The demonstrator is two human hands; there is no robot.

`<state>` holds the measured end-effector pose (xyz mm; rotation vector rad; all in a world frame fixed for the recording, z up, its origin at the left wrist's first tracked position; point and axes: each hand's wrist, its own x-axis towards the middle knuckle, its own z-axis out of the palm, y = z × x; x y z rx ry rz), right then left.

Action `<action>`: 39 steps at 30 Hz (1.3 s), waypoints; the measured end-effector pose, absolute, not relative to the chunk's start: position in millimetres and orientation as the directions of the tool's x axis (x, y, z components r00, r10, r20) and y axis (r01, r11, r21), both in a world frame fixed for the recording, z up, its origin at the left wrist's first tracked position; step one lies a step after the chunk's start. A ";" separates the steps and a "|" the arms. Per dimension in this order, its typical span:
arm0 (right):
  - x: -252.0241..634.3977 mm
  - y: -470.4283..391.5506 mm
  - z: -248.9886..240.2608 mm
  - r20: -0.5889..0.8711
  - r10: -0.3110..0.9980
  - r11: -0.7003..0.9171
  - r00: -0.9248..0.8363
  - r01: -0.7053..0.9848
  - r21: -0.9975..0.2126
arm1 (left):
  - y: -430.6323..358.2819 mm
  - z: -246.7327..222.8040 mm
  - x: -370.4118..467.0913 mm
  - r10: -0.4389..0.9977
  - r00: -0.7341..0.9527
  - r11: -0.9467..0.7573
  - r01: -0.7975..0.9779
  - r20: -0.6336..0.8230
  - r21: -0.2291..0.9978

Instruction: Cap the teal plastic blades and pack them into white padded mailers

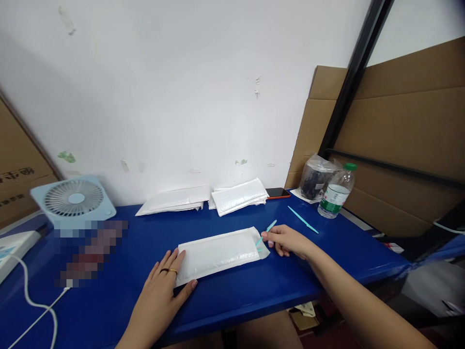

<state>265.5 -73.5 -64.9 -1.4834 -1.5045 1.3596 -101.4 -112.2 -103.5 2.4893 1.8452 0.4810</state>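
Note:
A white padded envelope (218,254) lies flat on the blue table in front of me, its open flap to the right. My left hand (165,281) rests with fingers spread on the envelope's left end, the thumb along its lower edge. At the flap, my right hand (281,241) pinches a thin turquoise stick (271,225), which slants with its lower end at the envelope's mouth. Whether that end goes inside is hard to see. Another turquoise stick (303,219), pointed like a slim blade, lies alone on the table beyond my right hand.
White padded envelopes lie in two piles, left (174,198) and right (240,196), against the wall. A phone (279,193), a bagged dark container (313,179) and a green-capped bottle (334,194) stand or lie at back right. A fan (74,198) and a white cable (27,286) are left.

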 end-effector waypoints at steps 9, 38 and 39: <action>306.3 -59.6 -44.8 0.221 0.955 0.294 -0.196 0.562 -0.773 | -111.1 -104.4 -102.0 0.930 0.267 -0.314 0.934 0.252 0.172; 241.2 -63.0 -70.4 0.149 0.943 0.294 -0.298 0.535 -0.792 | -112.2 -105.9 -102.4 0.928 0.268 -0.322 0.926 0.260 0.195; 239.0 -63.6 -71.4 0.113 0.949 0.250 -0.295 0.482 -0.840 | -112.0 -105.9 -102.2 0.928 0.269 -0.322 0.927 0.259 0.192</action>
